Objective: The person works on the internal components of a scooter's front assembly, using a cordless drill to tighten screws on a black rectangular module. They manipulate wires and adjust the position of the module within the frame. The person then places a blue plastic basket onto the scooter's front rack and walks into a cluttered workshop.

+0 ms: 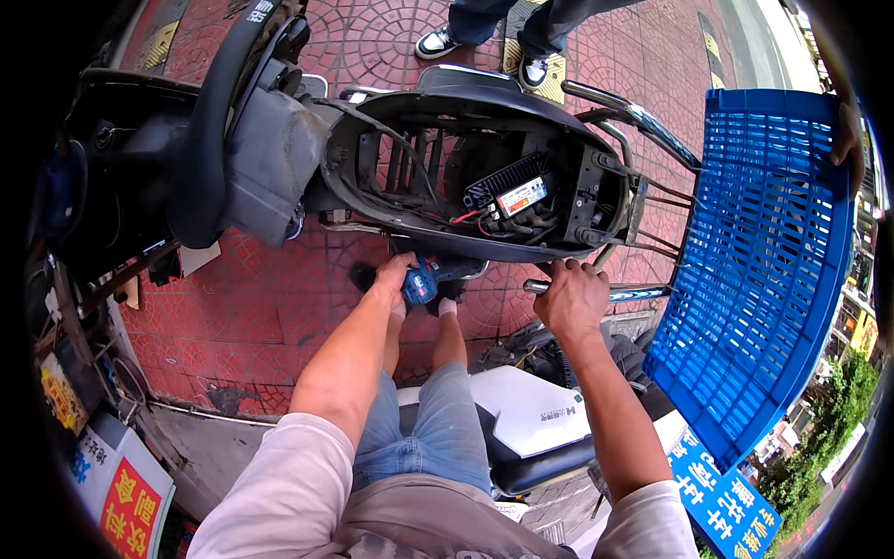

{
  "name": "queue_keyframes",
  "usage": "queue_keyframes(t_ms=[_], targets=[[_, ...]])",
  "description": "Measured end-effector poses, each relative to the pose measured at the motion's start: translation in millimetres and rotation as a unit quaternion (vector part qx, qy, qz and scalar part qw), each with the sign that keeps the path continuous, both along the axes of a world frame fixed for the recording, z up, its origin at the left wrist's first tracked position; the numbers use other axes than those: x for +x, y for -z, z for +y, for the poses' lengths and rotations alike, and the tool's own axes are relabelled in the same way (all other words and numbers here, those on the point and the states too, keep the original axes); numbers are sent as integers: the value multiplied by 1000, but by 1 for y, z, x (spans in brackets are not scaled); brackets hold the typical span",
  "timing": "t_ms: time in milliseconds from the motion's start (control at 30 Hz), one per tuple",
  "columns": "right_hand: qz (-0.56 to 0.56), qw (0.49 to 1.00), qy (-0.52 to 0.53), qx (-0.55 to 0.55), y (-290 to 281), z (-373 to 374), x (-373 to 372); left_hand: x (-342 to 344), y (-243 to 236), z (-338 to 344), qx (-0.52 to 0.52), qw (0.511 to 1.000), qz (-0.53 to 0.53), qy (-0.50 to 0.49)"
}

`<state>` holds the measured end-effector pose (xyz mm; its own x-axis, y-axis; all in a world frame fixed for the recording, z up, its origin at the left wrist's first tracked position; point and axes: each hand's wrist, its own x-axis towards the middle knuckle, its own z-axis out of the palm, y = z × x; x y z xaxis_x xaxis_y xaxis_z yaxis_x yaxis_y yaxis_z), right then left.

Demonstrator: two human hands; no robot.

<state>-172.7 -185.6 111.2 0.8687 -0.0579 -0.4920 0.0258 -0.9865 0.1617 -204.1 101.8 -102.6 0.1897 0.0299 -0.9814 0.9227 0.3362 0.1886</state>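
My left hand (397, 272) is closed around a blue and black cordless power tool (423, 282). The tool's dark nose points right, beneath the near side of a scooter (447, 244) whose seat is off. My right hand (574, 296) curls its fingers over the near rear edge of the scooter body, beside the end of a metal rack bar (643, 293). Inside the open body lie a black finned box (507, 180), a box with a white and orange label (521, 197), and loose cables with a red wire.
A blue plastic crate (764, 252) is on the rack at right, with another person's hand (847, 149) at its far edge. Someone's shoes (436, 43) stand beyond the scooter. A white scooter (535, 410) is parked close to my legs. Signs stand at lower left and right.
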Motion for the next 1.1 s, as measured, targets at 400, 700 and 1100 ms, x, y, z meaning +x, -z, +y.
queue_keyframes(t_ms=[400,700,1100], targets=[[-37,998,0,54,11,-11,-7,-24,47,-2,140,979,-120,86],[-54,996,-7,73,5,-7,-1,-41,69,-26,314,936,-144,63],[-66,996,-47,34,13,-1,0,-27,52,-68,174,915,-94,-351]])
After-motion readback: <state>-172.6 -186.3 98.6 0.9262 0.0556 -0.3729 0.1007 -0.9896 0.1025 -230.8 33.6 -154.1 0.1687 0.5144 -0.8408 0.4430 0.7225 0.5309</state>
